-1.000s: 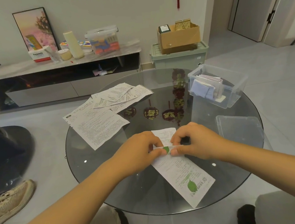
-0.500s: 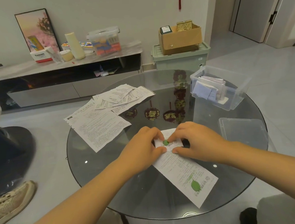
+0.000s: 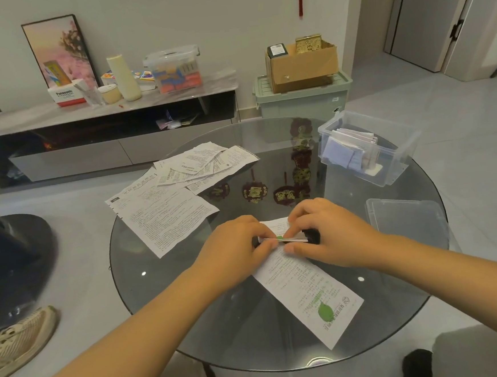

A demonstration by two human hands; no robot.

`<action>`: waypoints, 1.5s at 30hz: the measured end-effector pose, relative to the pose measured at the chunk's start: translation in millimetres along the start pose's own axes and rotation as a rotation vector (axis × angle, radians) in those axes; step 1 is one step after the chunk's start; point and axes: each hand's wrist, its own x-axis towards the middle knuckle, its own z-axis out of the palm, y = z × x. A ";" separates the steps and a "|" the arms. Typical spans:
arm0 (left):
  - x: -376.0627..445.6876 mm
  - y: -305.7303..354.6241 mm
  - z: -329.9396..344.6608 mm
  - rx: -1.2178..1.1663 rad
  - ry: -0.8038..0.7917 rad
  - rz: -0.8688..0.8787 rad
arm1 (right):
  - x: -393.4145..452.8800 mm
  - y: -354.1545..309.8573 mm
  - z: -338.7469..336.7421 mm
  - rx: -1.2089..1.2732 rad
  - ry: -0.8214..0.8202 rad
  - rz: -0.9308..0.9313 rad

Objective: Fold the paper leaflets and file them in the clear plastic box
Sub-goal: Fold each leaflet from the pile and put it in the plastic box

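A: Since a second ago the far end of the leaflet (image 3: 305, 285) on the glass table (image 3: 161, 299) has been rolled nearer; left hand (image 3: 234, 246) and right hand (image 3: 331, 232) pinch the fold. More folds remain before it reaches the clear box (image 3: 393, 159).

B: Any writing?

A: "Panasonic" on a carton (image 3: 66, 94); the leaflet's print is too small.

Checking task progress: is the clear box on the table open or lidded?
Open. The box has no lid on; folded papers stand inside, and a lid lies flat nearby.
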 end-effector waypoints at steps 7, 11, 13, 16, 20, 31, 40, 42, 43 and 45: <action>6.9 0.6 5.3 -0.057 0.094 -0.097 | 7.2 0.0 4.8 0.057 0.126 0.148; 12.9 3.7 12.6 -0.033 0.102 -0.150 | 13.5 -2.4 14.2 0.150 0.205 0.256; 15.9 4.8 16.1 -0.019 0.115 -0.189 | 15.7 -4.1 17.9 0.144 0.220 0.296; 20.7 3.5 16.4 -0.065 0.105 -0.297 | 18.5 -4.5 17.5 0.071 0.211 0.319; 23.0 -0.6 9.4 -0.157 0.061 -0.380 | 21.9 -0.3 9.5 0.054 0.100 0.344; 29.6 -2.2 0.4 -0.228 -0.032 -0.350 | 23.7 -1.0 -2.7 0.120 -0.026 0.293; 38.3 1.3 -4.4 -0.312 -0.143 -0.284 | 23.6 3.8 -5.5 0.310 0.021 0.312; 42.1 2.8 -4.7 -0.302 -0.188 -0.279 | 22.9 6.3 -6.9 0.332 0.008 0.310; 43.6 3.8 -5.0 -0.298 -0.202 -0.279 | 22.3 7.4 -7.2 0.335 0.008 0.310; 47.3 5.9 -5.7 -0.282 -0.221 -0.286 | 21.4 9.1 -8.8 0.319 0.014 0.308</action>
